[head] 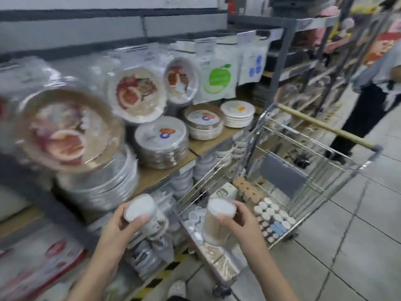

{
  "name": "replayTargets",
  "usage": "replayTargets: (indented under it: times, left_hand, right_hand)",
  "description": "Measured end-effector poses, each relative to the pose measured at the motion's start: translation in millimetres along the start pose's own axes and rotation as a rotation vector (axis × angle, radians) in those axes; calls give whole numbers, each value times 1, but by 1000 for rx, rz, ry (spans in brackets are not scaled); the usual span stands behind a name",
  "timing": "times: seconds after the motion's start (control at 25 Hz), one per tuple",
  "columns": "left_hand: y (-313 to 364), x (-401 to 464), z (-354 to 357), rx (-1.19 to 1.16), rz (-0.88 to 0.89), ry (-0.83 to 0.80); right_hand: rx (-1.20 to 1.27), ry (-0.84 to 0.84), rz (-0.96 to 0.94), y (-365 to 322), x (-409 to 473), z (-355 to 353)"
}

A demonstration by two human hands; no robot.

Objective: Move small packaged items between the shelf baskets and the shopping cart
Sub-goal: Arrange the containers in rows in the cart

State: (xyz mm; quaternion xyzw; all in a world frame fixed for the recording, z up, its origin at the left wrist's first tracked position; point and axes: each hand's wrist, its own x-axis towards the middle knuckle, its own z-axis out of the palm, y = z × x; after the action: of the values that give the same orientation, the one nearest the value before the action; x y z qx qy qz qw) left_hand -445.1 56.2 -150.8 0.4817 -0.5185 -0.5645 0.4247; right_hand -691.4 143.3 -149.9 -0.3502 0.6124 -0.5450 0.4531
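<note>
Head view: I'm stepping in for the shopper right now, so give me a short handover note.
Left hand grips a white-lidded tub over the shelf edge.
Right hand grips a clear tub of tan sticks above the cart's near end.
Done: many small jars and a box already lie in the cart.
Left: set both tubs down; which way they are headed is unclear from this frame.

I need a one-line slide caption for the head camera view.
Left hand and right hand each hold a round clear container beside a wire shopping cart.

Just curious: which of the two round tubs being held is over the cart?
The clear round tub of wooden sticks in the right hand; the other tub is over the shelf.
</note>
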Motion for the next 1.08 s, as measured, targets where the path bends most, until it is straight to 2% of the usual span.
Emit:
replayTargets:
  times: [0.2, 0.36, 0.44, 0.52, 0.6, 0.72, 0.96, 1.08]
  left_hand:
    - [9, -86, -64, -119, -113, 345]
    - [12, -136, -127, -177, -127, 540]
    - [14, -158, -153, -201, -113, 603]
    - [13, -178, -183, -234, -119, 659]
    - [13, -197, -220, -211, -109, 668]
    - [21, -214, -278, -199, -92, 704]
    - [58, -204, -372, -90, 22, 647]
    - [86, -177, -390, -61, 59, 588]
  right_hand:
    - [144, -262, 152, -8, -18, 74]
    - [180, -451, 232, -3, -35, 139]
    - [120, -512, 223, 2, -48, 169]
    - [47, -604, 121, 11, -62, 188]
    - [90, -670, 146, 1, -79, 227]
    - [28, -820, 176, -16, -100, 292]
    - [90, -787, 143, -24, -114, 376]
    - [241, -623, 89, -34, -108, 396]
